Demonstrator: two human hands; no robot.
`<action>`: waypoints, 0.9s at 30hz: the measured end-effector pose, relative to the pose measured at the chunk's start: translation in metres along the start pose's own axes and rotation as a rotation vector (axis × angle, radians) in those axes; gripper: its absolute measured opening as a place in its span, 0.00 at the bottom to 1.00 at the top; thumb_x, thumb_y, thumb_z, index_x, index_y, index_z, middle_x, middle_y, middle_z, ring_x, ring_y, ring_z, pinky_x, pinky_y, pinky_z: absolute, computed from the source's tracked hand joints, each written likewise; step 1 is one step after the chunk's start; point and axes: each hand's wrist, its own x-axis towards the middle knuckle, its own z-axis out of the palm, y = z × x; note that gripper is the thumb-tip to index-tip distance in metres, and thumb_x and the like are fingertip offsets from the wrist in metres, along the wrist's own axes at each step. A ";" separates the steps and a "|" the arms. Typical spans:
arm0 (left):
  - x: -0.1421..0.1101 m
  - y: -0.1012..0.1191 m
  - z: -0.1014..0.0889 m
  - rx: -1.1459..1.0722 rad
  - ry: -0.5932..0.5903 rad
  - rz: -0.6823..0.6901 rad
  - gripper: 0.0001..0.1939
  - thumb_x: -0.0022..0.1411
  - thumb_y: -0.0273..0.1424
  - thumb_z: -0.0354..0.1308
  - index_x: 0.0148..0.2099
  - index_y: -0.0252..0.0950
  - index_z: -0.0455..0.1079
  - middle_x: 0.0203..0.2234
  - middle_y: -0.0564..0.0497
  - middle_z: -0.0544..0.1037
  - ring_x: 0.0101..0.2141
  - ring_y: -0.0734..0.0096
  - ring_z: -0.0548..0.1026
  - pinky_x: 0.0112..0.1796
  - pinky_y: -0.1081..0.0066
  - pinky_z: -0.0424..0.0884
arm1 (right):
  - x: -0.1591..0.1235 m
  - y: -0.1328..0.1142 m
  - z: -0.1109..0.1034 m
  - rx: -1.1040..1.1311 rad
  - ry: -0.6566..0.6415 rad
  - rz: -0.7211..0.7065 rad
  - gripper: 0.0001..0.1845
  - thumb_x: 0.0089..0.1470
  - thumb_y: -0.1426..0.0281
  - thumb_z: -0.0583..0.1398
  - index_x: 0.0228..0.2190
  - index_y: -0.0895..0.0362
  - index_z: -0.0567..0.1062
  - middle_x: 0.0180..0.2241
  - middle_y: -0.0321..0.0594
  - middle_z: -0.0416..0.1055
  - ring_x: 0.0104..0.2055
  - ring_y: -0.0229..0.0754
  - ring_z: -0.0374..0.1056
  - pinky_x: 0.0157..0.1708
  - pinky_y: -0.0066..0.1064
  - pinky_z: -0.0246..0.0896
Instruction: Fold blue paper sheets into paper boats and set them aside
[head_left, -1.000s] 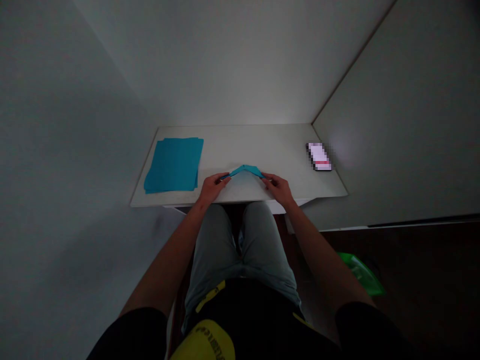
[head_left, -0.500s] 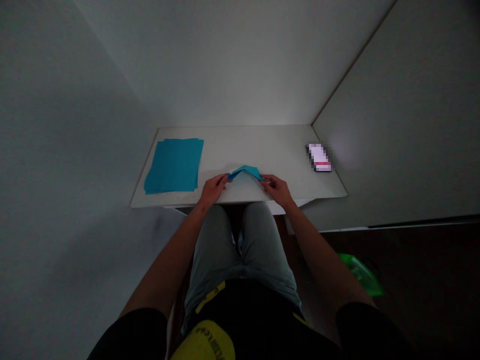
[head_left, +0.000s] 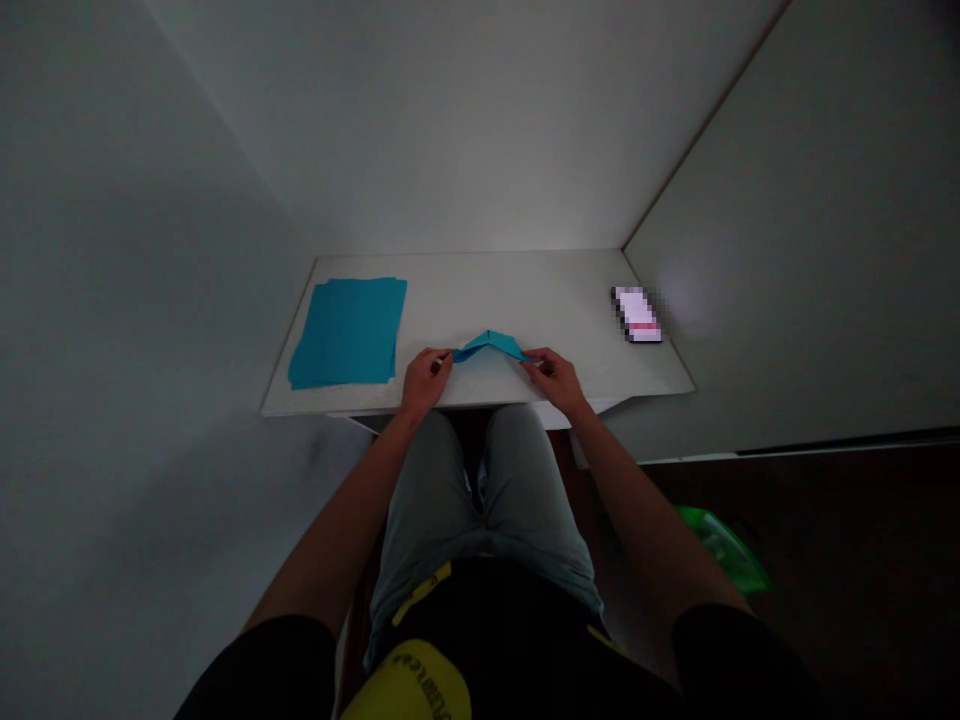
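Note:
A folded piece of blue paper [head_left: 489, 342] is stretched between my two hands near the table's front edge, its middle peaked and its ends sloping down. My left hand [head_left: 428, 378] pinches the left end between thumb and fingers. At the opposite end, my right hand [head_left: 553, 376] is closed on the paper's right tip. The fingertips hide both ends of the paper in part.
A stack of blue paper sheets [head_left: 349, 332] lies on the left of the white table [head_left: 517, 287]. At the right edge is a phone [head_left: 637, 313] with a lit, pixelated screen. Walls enclose the table. A green object [head_left: 724, 550] lies on the floor at right.
My left hand has shifted its fingers slightly on the left end of the folded paper. The right end sits a little flatter; the right hand has barely moved.

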 end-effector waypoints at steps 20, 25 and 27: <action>-0.004 0.009 0.001 0.074 -0.006 -0.018 0.08 0.65 0.29 0.68 0.47 0.40 0.83 0.39 0.50 0.83 0.30 0.71 0.77 0.38 0.68 0.74 | 0.006 0.004 0.003 0.084 0.124 0.008 0.23 0.53 0.53 0.67 0.47 0.53 0.79 0.42 0.40 0.80 0.25 0.35 0.60 0.27 0.32 0.59; -0.004 0.014 0.002 0.125 -0.030 -0.057 0.08 0.66 0.33 0.69 0.47 0.42 0.84 0.36 0.51 0.85 0.31 0.68 0.78 0.38 0.68 0.74 | 0.013 0.002 0.008 0.064 0.219 0.046 0.25 0.53 0.51 0.67 0.46 0.54 0.82 0.35 0.39 0.78 0.26 0.38 0.61 0.28 0.32 0.60; -0.005 0.015 0.002 0.129 -0.049 -0.049 0.09 0.66 0.34 0.70 0.47 0.42 0.85 0.37 0.51 0.86 0.31 0.68 0.78 0.38 0.67 0.74 | 0.014 0.002 0.008 0.056 0.212 0.052 0.25 0.54 0.52 0.67 0.47 0.54 0.83 0.31 0.37 0.77 0.26 0.40 0.62 0.28 0.33 0.60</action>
